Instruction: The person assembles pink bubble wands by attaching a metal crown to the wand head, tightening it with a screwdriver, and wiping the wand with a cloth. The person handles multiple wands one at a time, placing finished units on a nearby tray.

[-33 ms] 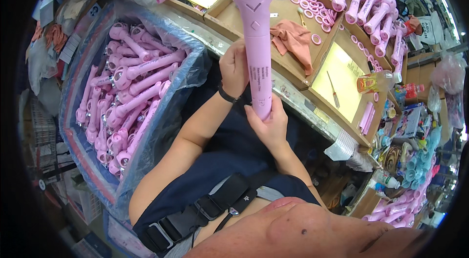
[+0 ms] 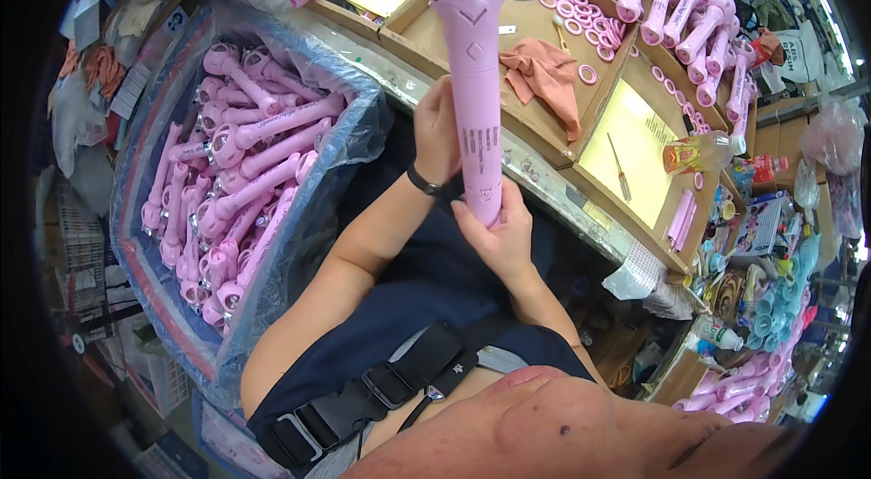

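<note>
A pink toy wand (image 2: 475, 84) with a ring-shaped head stands before me, its head cut off by the top edge of the picture. Small dark print runs along the lower handle. My left hand (image 2: 436, 127) is closed on the handle's left side, its fingers partly hidden behind it. Around the bottom end of the same wand, my right hand (image 2: 502, 232) is closed, with the thumb on the near side.
A blue plastic-lined bin (image 2: 367, 98) full of pink wands stands at my left. Cardboard trays on the bench hold pink rings (image 2: 594, 25), an orange cloth (image 2: 544, 80) and a screwdriver (image 2: 620, 172). More wands (image 2: 689, 12) lie at the far right.
The wand has shifted slightly down toward me, and its handle looks slightly turned. My left hand has moved a little to the right with it; the right hand keeps its hold.
</note>
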A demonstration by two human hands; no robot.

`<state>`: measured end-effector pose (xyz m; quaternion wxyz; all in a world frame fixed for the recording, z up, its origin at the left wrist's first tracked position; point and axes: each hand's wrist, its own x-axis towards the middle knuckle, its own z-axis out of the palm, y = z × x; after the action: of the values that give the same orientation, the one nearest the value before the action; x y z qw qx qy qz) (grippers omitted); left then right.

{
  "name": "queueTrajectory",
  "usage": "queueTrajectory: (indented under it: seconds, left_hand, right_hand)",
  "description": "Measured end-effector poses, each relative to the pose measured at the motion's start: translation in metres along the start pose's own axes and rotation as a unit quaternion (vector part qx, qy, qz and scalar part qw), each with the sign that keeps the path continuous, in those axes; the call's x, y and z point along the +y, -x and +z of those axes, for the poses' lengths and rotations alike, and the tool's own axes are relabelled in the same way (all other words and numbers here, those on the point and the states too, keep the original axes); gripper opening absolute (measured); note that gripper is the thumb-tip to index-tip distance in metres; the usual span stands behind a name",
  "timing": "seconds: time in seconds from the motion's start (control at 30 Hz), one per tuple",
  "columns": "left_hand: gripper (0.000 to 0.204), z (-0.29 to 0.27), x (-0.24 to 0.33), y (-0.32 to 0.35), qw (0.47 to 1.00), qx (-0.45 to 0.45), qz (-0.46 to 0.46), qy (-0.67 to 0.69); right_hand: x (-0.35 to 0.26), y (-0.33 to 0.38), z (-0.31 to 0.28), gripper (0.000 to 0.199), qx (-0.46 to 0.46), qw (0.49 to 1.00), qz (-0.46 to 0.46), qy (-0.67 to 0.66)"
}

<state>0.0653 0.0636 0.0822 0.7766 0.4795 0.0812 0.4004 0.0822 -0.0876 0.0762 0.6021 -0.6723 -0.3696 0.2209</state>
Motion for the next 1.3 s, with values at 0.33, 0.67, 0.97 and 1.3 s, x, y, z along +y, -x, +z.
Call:
queueTrajectory:
  seconds: [0.33, 0.67, 0.97, 1.3]
  left_hand:
    - [0.076, 0.006, 0.000, 0.023, 0.930, -0.121, -0.267, 0.220]
    - [0.031, 0.008, 0.004, 0.026, 0.992, 0.019, -0.125, 0.012]
    - [0.044, 0.000, 0.003, 0.027, 0.982, -0.010, -0.163, 0.093]
    - [0.067, -0.022, 0.028, -0.020, 0.982, -0.003, -0.087, 0.167]
  right_hand:
    - [0.026, 0.010, -0.022, 0.034, -0.198, 0.921, 0.155, -0.298]
    - [0.050, 0.029, 0.004, 0.052, -0.024, 0.987, 0.077, 0.138]
    - [0.053, 0.041, -0.004, 0.050, -0.049, 0.993, 0.053, 0.090]
    - [0.064, 0.038, -0.045, 0.054, -0.341, 0.748, 0.268, -0.502]
